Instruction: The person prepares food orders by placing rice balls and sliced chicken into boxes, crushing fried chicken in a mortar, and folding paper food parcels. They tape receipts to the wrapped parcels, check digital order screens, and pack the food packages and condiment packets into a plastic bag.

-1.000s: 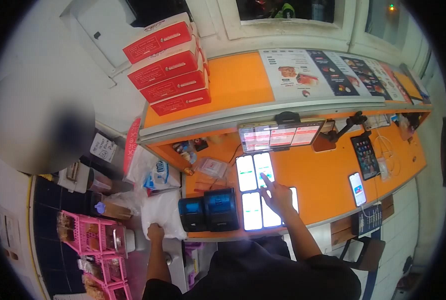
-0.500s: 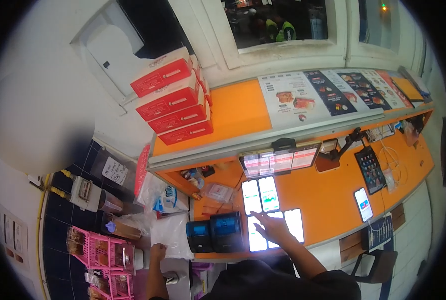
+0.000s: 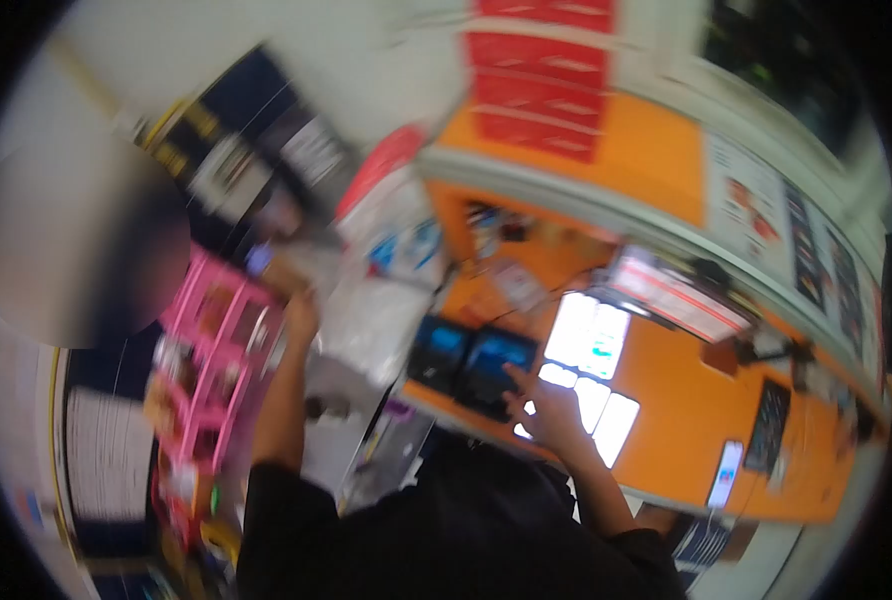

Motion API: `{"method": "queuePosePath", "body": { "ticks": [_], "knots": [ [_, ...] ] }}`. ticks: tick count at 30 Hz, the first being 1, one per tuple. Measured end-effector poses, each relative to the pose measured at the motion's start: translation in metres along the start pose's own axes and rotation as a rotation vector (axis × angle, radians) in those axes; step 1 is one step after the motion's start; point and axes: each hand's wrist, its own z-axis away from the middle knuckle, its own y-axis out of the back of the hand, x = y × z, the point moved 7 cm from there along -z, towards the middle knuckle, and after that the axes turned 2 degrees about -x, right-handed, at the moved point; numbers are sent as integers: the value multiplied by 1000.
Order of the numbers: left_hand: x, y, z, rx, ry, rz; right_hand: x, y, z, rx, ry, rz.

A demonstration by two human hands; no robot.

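Note:
My right hand (image 3: 546, 408), fingers spread, is over the lower phones (image 3: 614, 428) on the orange counter (image 3: 666, 400). Just left of it stand two black devices with blue tops (image 3: 496, 365). Two more lit phones (image 3: 586, 333) lie above the hand, below a mounted tablet (image 3: 681, 290). My left hand (image 3: 302, 312) reaches up beside the pink baskets (image 3: 228, 300), near a brownish container (image 3: 284, 275) with a purple top. Blur hides its fingers and whether it touches anything. White plastic bags (image 3: 371, 320) lie to its right.
Red boxes (image 3: 541, 80) are stacked on the upper shelf, with printed menus (image 3: 751, 205) to their right. A dark tablet (image 3: 768, 425) and another phone (image 3: 726, 473) lie at the counter's right. A grey-white box (image 3: 231, 178) is on the tiled wall at left.
The view has swung left and blurred. My left hand has moved from the white bag up towards the brownish container. My right hand has shifted from the upper phones to the lower ones.

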Motion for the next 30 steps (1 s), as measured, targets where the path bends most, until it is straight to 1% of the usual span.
{"method": "queuePosePath", "body": {
  "ticks": [1, 2, 3, 4, 5, 6, 7, 9, 11, 13, 14, 15, 16, 17, 18, 20, 21, 23, 24, 25, 26, 27, 29, 30],
  "knots": [
    [23, 9, -3, -20, -79, -225, -3, -10, -4, -22, 4, -35],
    [18, 7, -11, -57, 76, -199, -9, -18, -8, -31, 45, -17],
    [44, 21, -16, -121, 158, -129, -16, -24, -11, -25, 79, 6],
    [68, 30, -26, -287, 209, -289, -28, -25, -16, -28, 135, 79],
    [86, 43, -34, -314, 254, -292, -35, -31, -18, -61, 161, 66],
    [96, 53, -38, -332, 288, -288, -39, -36, -15, -88, 175, 75],
    [92, 59, -43, -330, 309, -294, -44, -41, -16, -111, 178, 85],
    [90, 64, -54, -320, 247, -150, -51, -52, -26, -153, 165, 39],
    [85, 69, -57, -360, 268, -136, -61, -69, -48, -145, 235, -85],
    [85, 66, -51, -418, 303, -34, -79, -98, -87, -113, 314, -118],
    [83, 64, -46, -418, 310, -34, -85, -125, -110, -175, 324, -56],
    [81, 64, -44, -366, 318, 17, -94, -152, -133, -234, 337, 5],
    [80, 67, -43, -310, 325, 66, -113, -168, -156, -201, 380, 77],
    [83, 71, -40, -300, 331, 63, -132, -183, -173, -167, 427, 149],
    [83, 74, -33, -269, 409, 185, -145, -198, -181, -170, 441, 147],
    [70, 77, -20, -239, 568, 460, -164, -217, -198, -26, 396, 149],
    [73, 91, -15, -223, 586, 460, -171, -227, -203, -40, 415, 146],
    [73, 121, 0, -85, 665, 627, -167, -241, -211, 34, 317, 137],
    [66, 133, 8, -19, 643, 532, -161, -246, -215, 102, 281, 1],
    [61, 137, 21, -14, 669, 540, -142, -255, -220, 53, 158, -140],
    [70, 148, 27, -22, 538, 406, -127, -259, -225, 10, 31, -273],
    [82, 156, 30, -30, 398, 274, -121, -258, -230, 1, 34, -259],
    [117, 137, 45, -262, 323, 335, -99, -258, -234, -8, -119, -688],
    [132, 126, 49, -199, 187, 296, -101, -251, -236, -12, -122, -668]
  ]
}}
